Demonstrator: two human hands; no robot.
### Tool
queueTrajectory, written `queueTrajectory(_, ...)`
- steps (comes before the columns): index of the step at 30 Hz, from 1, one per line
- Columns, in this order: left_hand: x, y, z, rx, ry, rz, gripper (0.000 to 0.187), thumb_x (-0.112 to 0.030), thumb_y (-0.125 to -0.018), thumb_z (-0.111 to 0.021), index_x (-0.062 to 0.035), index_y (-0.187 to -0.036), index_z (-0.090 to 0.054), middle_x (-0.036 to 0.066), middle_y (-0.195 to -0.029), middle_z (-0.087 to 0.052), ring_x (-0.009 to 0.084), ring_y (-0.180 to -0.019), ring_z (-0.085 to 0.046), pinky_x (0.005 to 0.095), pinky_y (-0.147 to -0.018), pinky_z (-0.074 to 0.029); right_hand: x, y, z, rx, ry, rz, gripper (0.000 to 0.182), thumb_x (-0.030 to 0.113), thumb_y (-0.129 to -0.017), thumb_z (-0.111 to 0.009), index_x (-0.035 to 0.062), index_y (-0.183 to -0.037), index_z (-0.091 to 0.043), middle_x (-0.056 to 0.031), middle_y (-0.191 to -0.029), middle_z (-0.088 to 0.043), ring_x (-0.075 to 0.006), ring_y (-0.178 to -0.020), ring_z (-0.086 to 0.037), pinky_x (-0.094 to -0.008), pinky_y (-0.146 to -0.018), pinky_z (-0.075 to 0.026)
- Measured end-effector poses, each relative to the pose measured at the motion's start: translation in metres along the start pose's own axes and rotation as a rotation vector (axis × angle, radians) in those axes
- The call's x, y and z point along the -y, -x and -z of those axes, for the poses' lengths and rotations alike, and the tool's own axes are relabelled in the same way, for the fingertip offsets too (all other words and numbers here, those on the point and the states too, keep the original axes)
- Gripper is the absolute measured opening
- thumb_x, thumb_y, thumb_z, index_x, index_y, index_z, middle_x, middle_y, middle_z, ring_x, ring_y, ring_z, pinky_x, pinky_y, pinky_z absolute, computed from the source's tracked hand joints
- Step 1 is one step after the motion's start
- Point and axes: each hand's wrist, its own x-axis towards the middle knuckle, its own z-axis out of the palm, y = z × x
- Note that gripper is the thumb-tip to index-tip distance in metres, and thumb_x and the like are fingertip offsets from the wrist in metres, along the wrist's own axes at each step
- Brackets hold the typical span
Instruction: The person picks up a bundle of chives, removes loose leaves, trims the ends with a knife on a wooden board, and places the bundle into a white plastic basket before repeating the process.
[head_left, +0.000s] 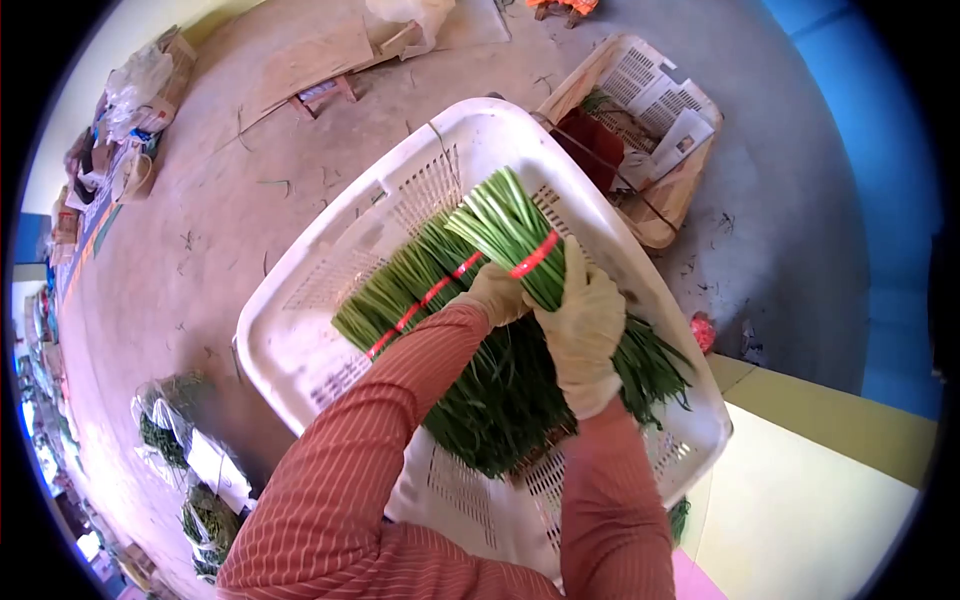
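In a white plastic basket (275, 290) several bundles of green garlic chives (430, 270) lie side by side, bound with red tape, cut stems toward the far left. A single chive bundle (505, 215) is raised above that row, its pale stem ends pointing up and away from me. My gloved right hand (585, 320) is closed around this bundle just below its red band, and its leaves hang out beneath my wrist. My gloved left hand (492, 293) is at the bundle's near-left side, over the row; its fingertips are hidden.
Beyond the basket stands another crate (655, 130) with papers and a dark red cloth inside. A low wooden stool (325, 92) is on the floor. Bagged greens (165, 430) lie at left, boxes and plastic (140, 110) along the wall. A pale ledge (810, 490) borders the right.
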Motion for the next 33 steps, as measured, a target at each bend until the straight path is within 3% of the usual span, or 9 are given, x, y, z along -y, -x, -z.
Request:
queueTrajectory(6, 0.027, 0.025, -0.008, -0.133, -0.207, -0.069, 0.071, -0.061, -0.088, -0.05, -0.0012, -0.126, -0.064, 0.017, -0.134, -0.056, 0.0397, -0.134, -0.039, 0.0529, -0.119, -0.015, -0.003, -0.027, -0.139, 0.044, 0.215, -0.107, 0.105, 0.034, -0.068, -0.085, 0.0156, -0.153, -0.028, -0.0112, -0.115, -0.054, -0.0303, -0.096, -0.056, -0.0428, -0.082, -0.045)
queueTrajectory(10, 0.031, 0.038, -0.023, -0.358, -0.145, -0.141, 0.062, -0.051, -0.081, -0.061, 0.0012, -0.114, -0.067, 0.017, -0.119, -0.062, 0.0382, -0.122, -0.048, 0.0524, -0.118, -0.022, -0.018, -0.019, -0.196, 0.101, 0.199, -0.133, 0.1, 0.034, -0.07, -0.085, 0.0205, -0.152, -0.031, -0.0127, -0.113, -0.055, -0.0299, -0.095, -0.056, -0.043, -0.082, -0.045)
queueTrajectory(12, 0.031, 0.04, -0.027, -0.323, -0.087, -0.151, 0.063, -0.053, -0.083, -0.06, 0.0016, -0.114, -0.067, 0.018, -0.116, -0.062, 0.0389, -0.122, -0.047, 0.0526, -0.118, -0.022, -0.026, -0.023, -0.212, 0.399, 0.212, -0.145, 0.096, 0.036, -0.069, -0.085, 0.0186, -0.149, -0.036, -0.0135, -0.107, -0.058, -0.0291, -0.093, -0.058, -0.0444, -0.083, -0.046)
queueTrajectory(15, 0.035, 0.039, -0.036, -0.453, -0.02, -0.172, 0.061, -0.053, -0.086, -0.058, 0.0015, -0.113, -0.067, 0.018, -0.116, -0.062, 0.0399, -0.123, -0.047, 0.0525, -0.118, -0.021, -0.039, -0.033, -0.207, 0.479, 0.019, -0.091, 0.092, 0.04, -0.069, -0.084, 0.0166, -0.146, -0.04, -0.0135, -0.099, -0.059, -0.028, -0.091, -0.061, -0.0438, -0.079, -0.049)
queueTrajectory(22, 0.033, 0.034, -0.029, -0.389, -0.04, -0.161, 0.057, -0.048, -0.087, -0.061, 0.0012, -0.115, -0.064, 0.018, -0.12, -0.06, 0.0413, -0.123, -0.047, 0.0526, -0.117, -0.023, -0.043, -0.033, -0.221, 0.416, -0.042, -0.086, 0.092, 0.039, -0.068, -0.083, 0.0086, -0.145, -0.042, -0.0203, -0.1, -0.061, -0.0361, -0.088, -0.063, -0.0458, -0.077, -0.051)
queueTrajectory(26, 0.025, 0.063, -0.021, -0.414, 0.107, -0.207, 0.055, -0.037, -0.086, -0.066, 0.0009, -0.126, -0.058, 0.019, -0.13, -0.055, 0.043, -0.129, -0.044, 0.0551, -0.115, -0.026, -0.038, -0.025, -0.188, 0.447, -0.086, -0.107, 0.086, 0.042, -0.075, -0.077, 0.0059, -0.144, -0.042, -0.026, -0.126, -0.055, -0.0396, -0.111, -0.057, -0.0462, -0.093, -0.047)
queueTrajectory(28, 0.015, 0.086, -0.024, -0.53, 0.124, -0.238, 0.059, -0.036, -0.086, -0.067, 0.0008, -0.131, -0.054, 0.02, -0.139, -0.049, 0.0436, -0.133, -0.041, 0.0553, -0.116, -0.025, -0.032, -0.002, -0.171, 0.088, -0.018, -0.024, 0.077, 0.047, -0.08, -0.072, 0.0102, -0.142, -0.047, -0.0183, -0.129, -0.054, -0.0342, -0.117, -0.054, -0.0488, -0.099, -0.041)
queueTrajectory(29, 0.014, 0.087, -0.032, -0.449, 0.095, -0.268, 0.066, -0.041, -0.087, -0.064, 0.0004, -0.137, -0.049, 0.022, -0.146, -0.042, 0.0424, -0.14, -0.033, 0.0549, -0.118, -0.021, -0.031, 0.007, -0.167, 0.137, -0.075, -0.083, 0.065, 0.043, -0.085, -0.066, 0.0103, -0.139, -0.051, -0.0185, -0.145, -0.044, -0.0362, -0.134, -0.04, -0.0523, -0.111, -0.029)
queueTrajectory(33, 0.013, 0.058, -0.071, -0.127, -0.146, -0.126, 0.079, -0.051, -0.09, -0.056, -0.0005, -0.148, -0.036, 0.021, -0.156, -0.029, 0.0388, -0.149, -0.016, 0.0528, -0.121, -0.01, -0.053, 0.036, -0.231, 0.0, -0.09, -0.013, 0.061, 0.037, -0.089, -0.06, 0.0093, -0.142, -0.048, -0.0186, -0.149, -0.041, -0.0366, -0.139, -0.035, -0.0531, -0.115, -0.025)
